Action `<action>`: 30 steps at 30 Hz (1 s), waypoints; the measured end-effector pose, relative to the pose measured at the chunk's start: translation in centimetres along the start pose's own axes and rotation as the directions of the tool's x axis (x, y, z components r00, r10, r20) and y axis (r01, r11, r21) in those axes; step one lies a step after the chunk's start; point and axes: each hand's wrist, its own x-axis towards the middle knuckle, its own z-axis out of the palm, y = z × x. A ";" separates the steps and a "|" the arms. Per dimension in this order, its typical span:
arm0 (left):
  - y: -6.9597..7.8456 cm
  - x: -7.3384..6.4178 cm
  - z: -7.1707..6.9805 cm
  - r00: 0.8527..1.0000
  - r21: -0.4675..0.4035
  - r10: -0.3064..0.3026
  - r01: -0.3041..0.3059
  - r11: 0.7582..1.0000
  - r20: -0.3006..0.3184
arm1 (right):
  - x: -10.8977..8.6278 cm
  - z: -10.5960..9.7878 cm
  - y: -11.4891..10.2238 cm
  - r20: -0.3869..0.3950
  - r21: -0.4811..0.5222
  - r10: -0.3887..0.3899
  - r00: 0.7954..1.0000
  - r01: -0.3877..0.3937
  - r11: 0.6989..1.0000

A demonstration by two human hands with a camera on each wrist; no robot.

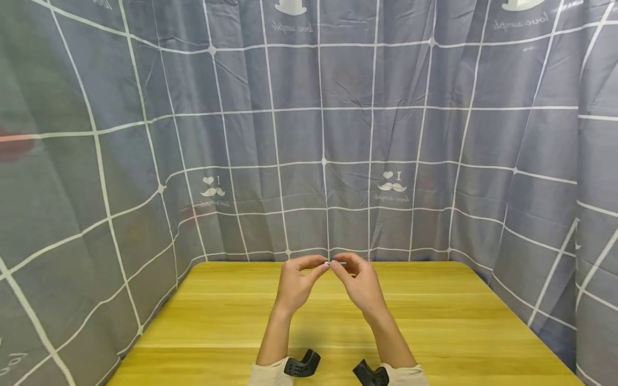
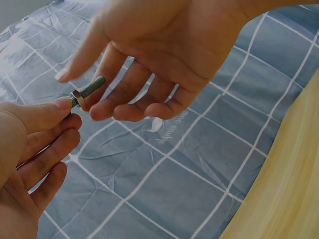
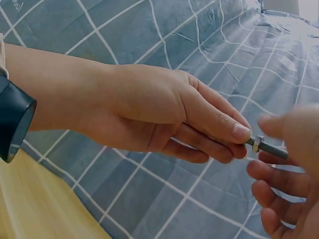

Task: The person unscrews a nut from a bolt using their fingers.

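A silvery threaded bolt [image 2: 93,86] carries a hex nut [image 2: 78,97] partway along its shaft. My left hand [image 1: 293,284] pinches one end of the bolt between thumb and index finger, which hide that end. Around the free threaded end is my right hand [image 1: 363,284], its thumb held away from the index finger and its fingers loosely bent. In the right wrist view the bolt [image 3: 274,150] points into the gap between the right thumb and index finger; whether that index finger touches it, I cannot tell. Both hands are raised above the table.
Below the hands lies a yellow wood-grain table [image 1: 222,321]. Grey curtains [image 1: 299,134] with white grid lines close off the back and both sides. Black wrist devices [image 1: 302,364] sit at both cuffs.
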 end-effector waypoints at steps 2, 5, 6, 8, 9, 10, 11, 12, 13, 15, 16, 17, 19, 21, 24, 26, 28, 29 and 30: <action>-0.1 0.0 -0.2 1.000 0.009 0.003 -0.003 1.000 0.005 | 0.1 0.2 0.0 0.009 0.012 -0.004 1.000 0.004 1.000; -1.0 -0.1 -0.5 1.000 -0.005 0.004 -0.004 1.000 0.007 | 0.1 0.3 0.1 0.026 0.046 -0.023 0.999 0.021 0.999; -1.5 -0.1 -0.5 1.000 -0.007 -0.003 0.003 1.000 0.011 | 0.0 0.4 0.1 0.029 0.048 -0.031 0.999 0.030 0.998; -1.5 -0.2 -0.5 1.000 -0.013 0.001 0.000 1.000 0.008 | -0.1 0.4 -0.1 0.031 0.045 -0.046 0.998 0.045 0.998; -1.5 -0.2 -0.5 1.000 -0.015 0.004 -0.003 1.000 0.010 | -0.1 0.4 -0.1 0.029 0.040 -0.051 0.998 0.050 0.998; -1.5 -0.1 -0.4 1.000 -0.014 0.009 -0.009 1.000 0.011 | -0.1 0.4 -0.2 0.025 0.037 -0.056 0.998 0.055 0.998; -1.5 -0.1 -0.4 1.000 -0.011 0.010 -0.010 1.000 0.011 | -0.1 0.4 -0.2 0.022 0.034 -0.058 0.998 0.058 0.998; -1.5 -0.1 -0.4 1.000 -0.010 0.012 -0.012 1.000 0.010 | -0.2 0.5 -0.3 0.020 0.033 -0.060 0.998 0.059 0.998; -1.5 -0.1 -0.4 1.000 -0.008 0.015 -0.015 1.000 0.010 | -0.2 0.5 -0.3 0.019 0.034 -0.062 0.998 0.062 0.998; -1.5 -0.1 -0.3 1.000 -0.002 0.021 -0.021 1.000 0.006 | -0.2 0.5 -0.4 0.017 0.034 -0.067 0.998 0.067 0.997; -1.5 -0.1 -0.4 1.000 0.001 0.023 -0.023 1.000 0.003 | -0.2 0.6 -0.4 0.015 0.033 -0.072 0.997 0.072 0.997; -1.5 -0.1 -0.4 1.000 0.001 0.021 -0.021 1.000 0.001 | -0.2 0.6 -0.4 0.009 0.032 -0.081 0.997 0.081 0.996; -1.5 -0.1 -0.4 1.000 0.000 0.022 -0.022 1.000 0.007 | -0.2 0.7 -0.3 -0.007 0.026 -0.099 0.995 0.099 0.995; -1.5 -0.1 -0.4 1.000 0.000 0.019 -0.019 1.000 0.017 | -0.2 0.6 -0.2 -0.026 0.025 -0.112 0.993 0.113 0.993; -1.5 -0.2 -0.4 1.000 0.002 0.009 -0.010 1.000 0.028 | -0.1 0.5 -0.2 -0.041 0.032 -0.115 0.993 0.116 0.993; -1.5 -0.2 -0.4 1.000 0.008 0.002 -0.002 1.000 0.027 | -0.1 0.5 -0.2 -0.044 0.039 -0.100 0.994 0.102 0.994; -1.5 -0.2 -0.4 1.000 0.010 -0.005 0.005 1.000 0.020 | -0.1 0.5 -0.2 -0.058 0.030 -0.076 0.995 0.078 0.997; -1.5 -0.2 -0.5 1.000 0.013 -0.009 0.008 1.000 0.018 | -0.1 0.6 -0.2 -0.068 0.026 -0.065 0.996 0.067 0.997; -1.5 -0.2 -0.5 1.000 0.014 -0.011 0.011 1.000 0.015 | -0.1 0.6 -0.1 -0.076 0.021 -0.053 0.996 0.055 0.998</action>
